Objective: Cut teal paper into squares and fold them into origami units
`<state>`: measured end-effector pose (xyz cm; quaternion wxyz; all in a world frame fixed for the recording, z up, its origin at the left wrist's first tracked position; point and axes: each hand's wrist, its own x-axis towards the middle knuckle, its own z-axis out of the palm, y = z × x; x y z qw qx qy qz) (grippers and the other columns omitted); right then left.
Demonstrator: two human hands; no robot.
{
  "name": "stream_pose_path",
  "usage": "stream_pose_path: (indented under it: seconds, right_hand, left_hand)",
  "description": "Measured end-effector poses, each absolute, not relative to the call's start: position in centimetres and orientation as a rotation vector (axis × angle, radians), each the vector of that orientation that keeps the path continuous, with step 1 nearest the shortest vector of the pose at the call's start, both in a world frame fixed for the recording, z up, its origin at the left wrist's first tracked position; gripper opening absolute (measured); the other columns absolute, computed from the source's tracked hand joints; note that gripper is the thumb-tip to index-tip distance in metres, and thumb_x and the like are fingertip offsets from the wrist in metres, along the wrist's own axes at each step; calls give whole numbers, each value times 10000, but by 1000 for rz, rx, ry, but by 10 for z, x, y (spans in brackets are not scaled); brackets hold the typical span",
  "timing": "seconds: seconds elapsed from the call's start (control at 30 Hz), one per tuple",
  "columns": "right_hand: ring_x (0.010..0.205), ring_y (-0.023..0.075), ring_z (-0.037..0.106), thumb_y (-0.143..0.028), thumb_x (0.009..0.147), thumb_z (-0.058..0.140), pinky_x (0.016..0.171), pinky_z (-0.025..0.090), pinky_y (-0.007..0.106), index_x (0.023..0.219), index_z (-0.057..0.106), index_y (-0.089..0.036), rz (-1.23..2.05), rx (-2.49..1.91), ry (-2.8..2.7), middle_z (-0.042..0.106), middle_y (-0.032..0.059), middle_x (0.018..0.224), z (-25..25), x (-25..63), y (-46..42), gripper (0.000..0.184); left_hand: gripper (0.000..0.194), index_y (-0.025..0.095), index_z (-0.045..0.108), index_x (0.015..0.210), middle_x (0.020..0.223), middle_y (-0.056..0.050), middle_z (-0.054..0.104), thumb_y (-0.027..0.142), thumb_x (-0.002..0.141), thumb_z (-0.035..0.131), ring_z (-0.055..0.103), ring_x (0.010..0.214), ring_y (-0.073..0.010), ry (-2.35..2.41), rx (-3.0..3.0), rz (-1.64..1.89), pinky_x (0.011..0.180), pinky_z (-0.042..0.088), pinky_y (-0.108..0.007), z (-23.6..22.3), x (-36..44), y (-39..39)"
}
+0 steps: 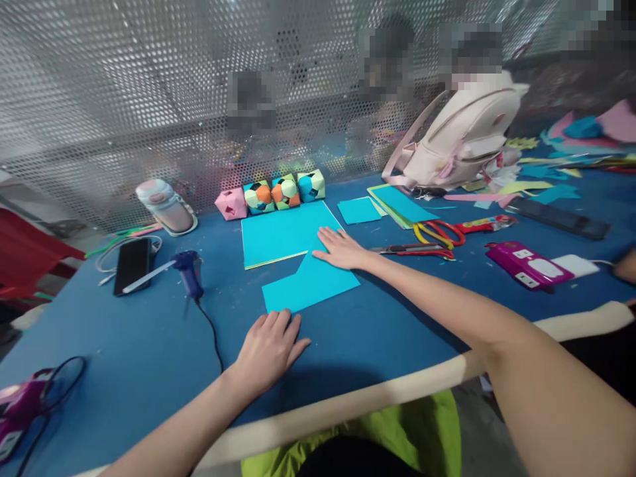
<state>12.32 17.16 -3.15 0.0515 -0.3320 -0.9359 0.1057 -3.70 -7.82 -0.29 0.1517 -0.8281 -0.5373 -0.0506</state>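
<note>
My right hand (340, 249) lies flat with fingers stretched out, pressing on the upper part of a bright blue folded paper (311, 286). This paper partly overlaps the front edge of a larger stack of blue sheets (281, 232), which has a pale yellow-green edge showing. My left hand (272, 344) rests on the table just in front of the folded paper, its fingers loosely spread and the fingertips near the paper's lower edge. Nothing shows in its grasp. Scissors (437, 235) and a utility knife (410, 250) lie right of my right hand.
Behind the papers stand folded paper balls (258, 197), beside a bottle (166, 207). To the left lie a glue gun (189, 273) and a phone (132, 266). A backpack (462, 136), smaller paper sheets (358, 211) and a purple power strip (527, 265) occupy the right. Mesh (149, 86) bounds the back.
</note>
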Motion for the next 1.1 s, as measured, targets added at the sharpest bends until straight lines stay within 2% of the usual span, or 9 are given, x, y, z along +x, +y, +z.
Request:
stream_pose_path:
  seconds: [0.13,0.2,0.27,0.33,0.47,0.77,0.9,1.1]
  right_hand:
    - [1451,296,135,-668,903,146,1175,98,510,1490,233,-57,243,-1060,-2802,187,160,1559,-31,130,179,852]
    - [1462,279,66,-651,911,173,1182,35,494,1504,176,-67,193,-1038,-2767,118,142,1576,-29,130,173,832]
    - [1466,251,-11,-653,907,216,1185,-4,472,1521,109,-124,157,-955,-2764,24,82,1591,-27,130,168,817]
    - [1468,238,22,-662,904,225,1189,38,458,1520,139,-161,165,-876,-2798,47,53,1592,-27,129,167,798]
    - [1444,289,179,-677,903,161,1165,166,486,1472,283,-58,228,-891,-2828,205,148,1558,-32,127,176,849]
    - [1445,291,173,-658,909,163,1167,144,481,1470,287,-45,261,-905,-2816,204,153,1559,-35,127,181,840]
    - [1443,285,184,-652,909,191,1162,164,483,1467,310,-76,262,-901,-2806,221,135,1556,-34,126,180,811]
    - [1442,273,193,-651,915,196,1162,175,480,1470,311,-100,258,-913,-2792,228,123,1555,-34,128,179,790]
  left_hand:
    - [385,143,620,1064,901,-98,603,405,976,352,553,791,-214,-1551,-2417,-153,670,469,-341,0,-40,-73]
    - [383,144,618,1066,892,-92,600,406,975,355,545,795,-211,-1546,-2420,-139,673,462,-338,1,-42,-71]
    - [380,141,618,1067,896,-91,603,406,974,361,544,802,-212,-1531,-2418,-123,680,457,-338,0,-42,-70]
    - [381,138,614,1079,906,-93,607,405,973,364,545,811,-216,-1516,-2420,-112,684,452,-341,0,-43,-70]
    - [395,141,601,1125,955,-102,610,417,971,365,547,846,-219,-1501,-2408,-87,708,446,-345,-2,-45,-72]
    - [394,122,613,1127,975,-120,612,396,969,378,547,873,-244,-1516,-2455,-224,710,440,-366,-7,-48,-72]
    - [392,120,617,1117,970,-119,623,390,971,373,553,856,-242,-1486,-2447,-262,695,448,-366,-6,-48,-72]
    - [322,115,612,1098,984,-125,623,311,969,391,556,849,-238,-1411,-2471,-421,669,453,-349,-7,-52,-72]
